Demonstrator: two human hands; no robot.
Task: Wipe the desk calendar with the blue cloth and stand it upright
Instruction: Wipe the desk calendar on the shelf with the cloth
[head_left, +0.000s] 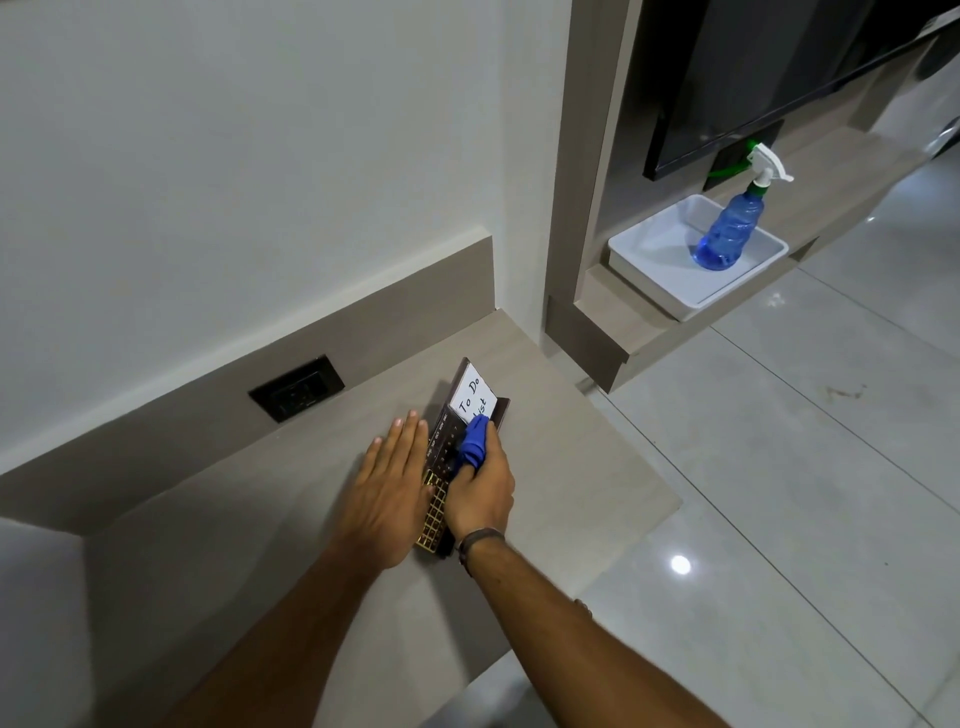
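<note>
Head view: the left hand (387, 491) lies flat, fingers spread, pressing the near-left edge of the desk calendar (441, 470), which lies flat on the desk (571, 467). The right hand (480, 491) is closed around the blue cloth (474, 442), pressed on the calendar's face. Farther off, a spray bottle (730, 228) stands in a white tray (654, 280).

I look down from head height, facing forward and tilted steeply onto the desk (332, 571), which fills the lower left. My forearms enter from the bottom edge. Beyond the desk rises the wall (234, 156); right of the desk lies tiled floor (779, 493). This wide view is my only one.
</note>
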